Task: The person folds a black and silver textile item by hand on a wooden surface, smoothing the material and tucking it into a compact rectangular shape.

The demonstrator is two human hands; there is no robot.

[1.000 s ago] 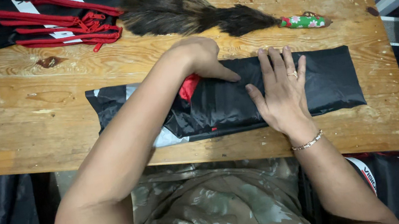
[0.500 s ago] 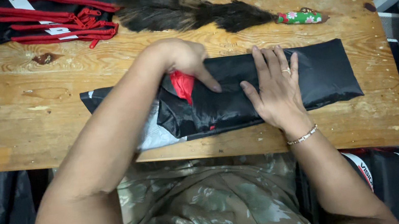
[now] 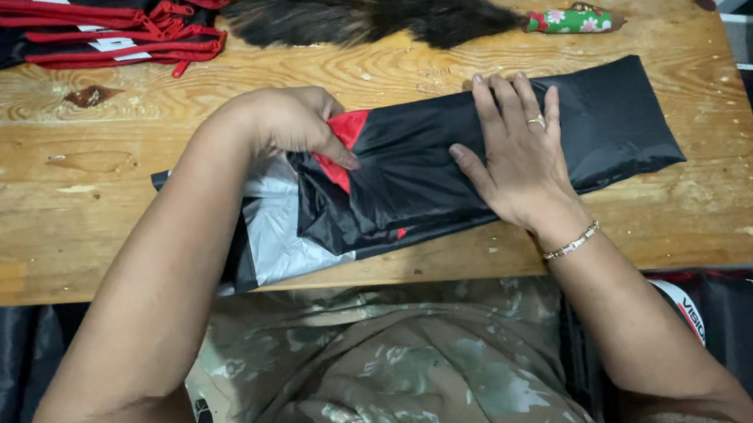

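Fingers point(image 3: 329, 145) of the left hand point(image 3: 287, 121) are clamped on a red and black fold of the folded garment point(image 3: 448, 168), which lies across the centre of the wooden tabletop point(image 3: 55, 196). The right hand point(image 3: 515, 159) lies flat on the black fabric, fingers spread apart. A feather duster point(image 3: 369, 9) lies along the upper edge; a second folded black-and-red stack point(image 3: 82, 32) occupies the upper left.

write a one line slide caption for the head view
Left hand pinches a red flap of the folded black garment while the right hand presses it flat on the wooden table.
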